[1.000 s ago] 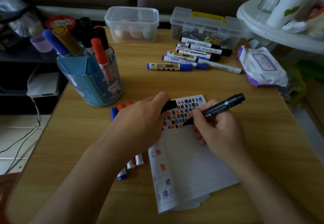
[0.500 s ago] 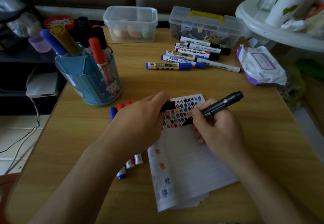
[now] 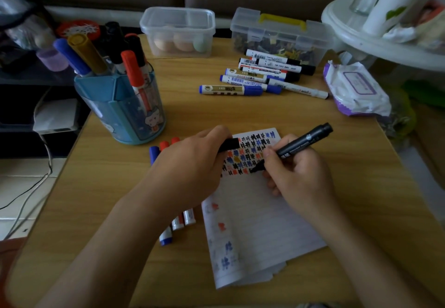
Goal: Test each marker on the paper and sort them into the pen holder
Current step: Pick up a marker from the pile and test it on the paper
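My right hand [image 3: 301, 175] grips a black permanent marker [image 3: 303, 142] like a pen, its tip on the lined paper [image 3: 260, 223] among many coloured test marks. My left hand [image 3: 192, 163] holds the marker's black cap [image 3: 228, 144] at the paper's top left edge. A blue pen holder [image 3: 120, 107] at the left carries several markers. Several more markers [image 3: 262, 78] lie in a row at the back of the table. Three markers [image 3: 178, 223], two red and one blue, lie partly hidden under my left forearm.
Behind the loose markers stand a clear tub with eggs [image 3: 178, 33] and a clear box with a yellow handle [image 3: 281, 35]. A pack of wet wipes [image 3: 354, 88] lies at the right edge. A white round table [image 3: 375, 45] crowds the far right corner.
The marker tip has shifted slightly left and down on the paper as my right hand writes. My left hand stays put with the cap.
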